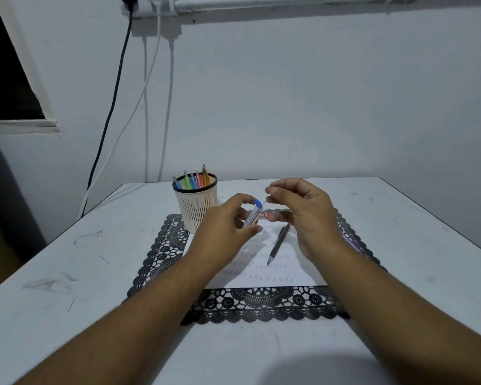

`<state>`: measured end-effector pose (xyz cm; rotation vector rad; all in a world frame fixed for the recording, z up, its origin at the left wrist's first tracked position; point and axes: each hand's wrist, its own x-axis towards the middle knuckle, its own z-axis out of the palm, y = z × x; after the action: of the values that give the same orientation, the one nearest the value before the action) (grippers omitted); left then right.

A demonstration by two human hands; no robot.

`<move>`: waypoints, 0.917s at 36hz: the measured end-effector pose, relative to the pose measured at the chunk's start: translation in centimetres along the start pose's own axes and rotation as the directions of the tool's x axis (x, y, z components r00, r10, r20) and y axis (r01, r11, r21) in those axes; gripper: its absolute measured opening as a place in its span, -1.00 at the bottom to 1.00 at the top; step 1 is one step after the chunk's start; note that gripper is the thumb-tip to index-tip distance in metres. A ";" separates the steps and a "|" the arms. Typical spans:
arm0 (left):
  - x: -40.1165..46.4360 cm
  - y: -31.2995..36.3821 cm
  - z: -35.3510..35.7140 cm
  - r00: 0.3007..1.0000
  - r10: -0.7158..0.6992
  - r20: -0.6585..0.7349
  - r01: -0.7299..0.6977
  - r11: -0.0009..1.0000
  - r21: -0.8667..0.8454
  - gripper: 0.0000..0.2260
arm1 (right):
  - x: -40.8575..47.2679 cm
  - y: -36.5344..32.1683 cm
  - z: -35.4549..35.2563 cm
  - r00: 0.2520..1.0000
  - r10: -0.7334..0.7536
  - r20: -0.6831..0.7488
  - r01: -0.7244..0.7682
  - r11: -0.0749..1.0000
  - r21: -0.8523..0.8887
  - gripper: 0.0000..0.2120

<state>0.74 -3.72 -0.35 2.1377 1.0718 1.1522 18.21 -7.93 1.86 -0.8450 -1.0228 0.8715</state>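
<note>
A: Head view, item one?
B: Lead case (252, 215), blue-capped, just right of the pen cup (196, 207). The left hand (228, 229) holds it, fingers curled round the tube.
A: Item two?
B: Right hand (303, 215), thumb and forefinger pinching what looks like a thin lead (266, 201). Keep the case steady and draw the lead straight, without bending. Mechanical pencil (278, 243) lies farther right.

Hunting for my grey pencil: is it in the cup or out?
Out: the grey pencil lies flat on the paper, well apart from the cup.
</note>
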 end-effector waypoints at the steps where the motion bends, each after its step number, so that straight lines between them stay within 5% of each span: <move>1: 0.0 -0.1 0.1 1.000 -0.005 0.004 0.005 1.000 -0.011 -0.60 | 0.0 -0.3 0.0 1.000 0.003 0.000 -0.003 0.999 0.037 -0.89; 11: 0.3 -0.7 0.4 0.994 -0.090 0.069 0.101 0.979 -0.174 -0.61 | 0.9 -1.1 -1.4 0.986 0.088 -0.143 -0.060 0.979 0.193 -0.94; 21: 0.5 -1.2 0.3 0.951 -0.213 0.224 0.304 0.776 -0.553 -0.60 | 1.3 -0.3 -2.0 0.982 0.120 -0.144 -0.098 0.984 0.147 -0.88; 33: 0.6 -1.2 0.4 0.961 -0.222 0.163 0.274 0.818 -0.505 -0.68 | 1.4 0.1 -1.9 0.988 0.109 -0.107 -0.100 0.991 0.086 -0.84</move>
<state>0.78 -2.55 -1.13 1.5563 0.8373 1.0530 20.39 -6.99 1.66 -0.8757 -0.8468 0.9380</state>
